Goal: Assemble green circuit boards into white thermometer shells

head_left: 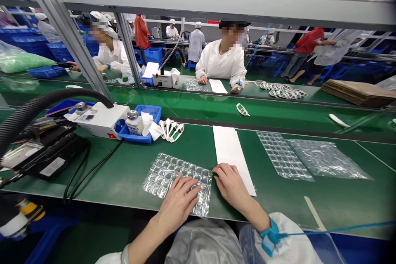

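Observation:
My left hand (181,198) lies with fingers spread and flat on a clear plastic sheet of small square pockets (167,171). Just past the sheet's right edge is my right hand (230,183), its fingers loosely bent and slightly apart, holding nothing that I can see. A blue wrist strap (270,235) with a cord circles my right wrist. Under and beyond that hand lies a long white paper sheet (227,146). Farther right are a second pocketed plastic sheet (283,156) and a crinkled clear plastic bag (328,159).
White handheld casings with green boards (173,131) lie beside a blue bin (148,109) holding a metal-topped bottle (134,123). A white box with a hose (102,119) and black equipment (57,154) stand left. Across the green conveyor (198,109), a co-worker (221,64) sits.

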`<state>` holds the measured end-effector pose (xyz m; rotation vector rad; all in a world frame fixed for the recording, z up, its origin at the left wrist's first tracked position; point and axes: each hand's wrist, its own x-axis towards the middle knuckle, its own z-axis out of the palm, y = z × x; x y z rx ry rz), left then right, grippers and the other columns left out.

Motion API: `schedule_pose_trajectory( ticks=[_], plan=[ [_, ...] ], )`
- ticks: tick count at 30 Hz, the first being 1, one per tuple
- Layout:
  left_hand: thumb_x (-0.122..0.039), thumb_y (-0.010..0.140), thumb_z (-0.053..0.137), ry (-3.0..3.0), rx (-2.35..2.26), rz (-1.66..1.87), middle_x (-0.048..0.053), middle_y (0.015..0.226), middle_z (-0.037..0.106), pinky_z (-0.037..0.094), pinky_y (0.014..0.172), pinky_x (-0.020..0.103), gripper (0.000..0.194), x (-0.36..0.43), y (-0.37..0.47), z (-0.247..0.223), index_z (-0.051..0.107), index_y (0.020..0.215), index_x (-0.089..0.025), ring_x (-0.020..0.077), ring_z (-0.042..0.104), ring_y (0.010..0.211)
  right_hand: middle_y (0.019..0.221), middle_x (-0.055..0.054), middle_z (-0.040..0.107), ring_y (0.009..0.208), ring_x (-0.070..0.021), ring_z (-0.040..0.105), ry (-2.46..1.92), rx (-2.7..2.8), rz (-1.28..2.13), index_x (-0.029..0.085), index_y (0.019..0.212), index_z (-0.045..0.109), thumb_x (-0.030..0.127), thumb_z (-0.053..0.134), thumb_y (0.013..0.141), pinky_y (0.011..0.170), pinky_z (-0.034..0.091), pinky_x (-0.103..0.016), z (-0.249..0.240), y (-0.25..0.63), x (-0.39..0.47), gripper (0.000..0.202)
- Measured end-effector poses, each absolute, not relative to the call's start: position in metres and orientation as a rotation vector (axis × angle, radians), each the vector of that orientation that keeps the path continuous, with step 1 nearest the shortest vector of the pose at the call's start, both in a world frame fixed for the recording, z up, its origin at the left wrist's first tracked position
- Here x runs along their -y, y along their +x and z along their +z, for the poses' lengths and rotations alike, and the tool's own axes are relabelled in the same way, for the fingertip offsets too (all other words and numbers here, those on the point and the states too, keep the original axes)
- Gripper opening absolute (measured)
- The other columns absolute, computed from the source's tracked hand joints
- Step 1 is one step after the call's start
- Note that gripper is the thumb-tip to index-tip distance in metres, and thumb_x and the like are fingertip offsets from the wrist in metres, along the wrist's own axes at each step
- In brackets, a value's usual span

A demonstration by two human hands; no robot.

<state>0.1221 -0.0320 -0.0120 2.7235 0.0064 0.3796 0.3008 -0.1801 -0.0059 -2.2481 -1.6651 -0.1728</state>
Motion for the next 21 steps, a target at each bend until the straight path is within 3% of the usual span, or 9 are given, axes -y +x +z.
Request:
schedule_pose_trajectory(
  ticks=[6,11,13,17,21],
  plan=[
    [-0.024,0.094,0.044,2.682,-0.048,0.386,0.004,0.128,0.058,0.031,0.113,0.052,0.031,0.033,0.121,-0.012,0.052,0.124,-0.024,0.0208,0.05,0.122,0.091,-0.008,0.057,0.085,-0.0231,0.052,-2.187,1.762,-0.152,0.016,0.089,0.059,0.006,0.04,0.092,0.077,0.036,-0.038,-0.01,0.305,0.171,0.021],
    [-0.026,0.091,0.052,2.665,-0.169,0.382,0.012,0.134,0.051,0.032,0.113,0.047,0.039,0.035,0.119,-0.014,0.047,0.128,-0.014,0.0237,0.044,0.127,0.09,-0.007,0.059,0.085,-0.0231,0.052,-2.125,1.71,-0.059,0.017,0.091,0.057,0.008,0.041,0.092,0.075,0.036,-0.038,-0.007,0.313,0.164,0.018],
    [-0.029,0.091,0.052,2.657,-0.21,0.384,0.01,0.131,0.054,0.027,0.114,0.052,0.038,0.037,0.117,-0.013,0.048,0.126,-0.015,0.0256,0.042,0.129,0.093,-0.007,0.059,0.087,-0.023,0.053,-2.051,1.719,0.018,0.018,0.097,0.057,0.009,0.041,0.093,0.076,0.037,-0.038,0.002,0.313,0.152,0.018],
    [-0.04,0.093,0.046,2.675,-0.311,0.375,0.006,0.131,0.055,0.011,0.107,0.074,0.037,0.039,0.109,-0.011,0.048,0.126,-0.024,0.0312,0.04,0.128,0.097,-0.007,0.061,0.09,-0.022,0.054,-1.824,1.83,0.251,0.021,0.101,0.059,0.013,0.043,0.094,0.078,0.038,-0.038,0.025,0.299,0.096,0.019],
    [-0.05,0.091,0.043,2.694,-0.331,0.35,0.01,0.132,0.052,0.013,0.104,0.077,0.044,0.039,0.1,-0.014,0.048,0.127,-0.025,0.0321,0.041,0.126,0.101,-0.006,0.059,0.094,-0.0207,0.054,-1.616,1.922,0.487,0.021,0.098,0.062,0.012,0.047,0.092,0.085,0.04,-0.038,0.027,0.276,0.02,0.019]
  ],
)
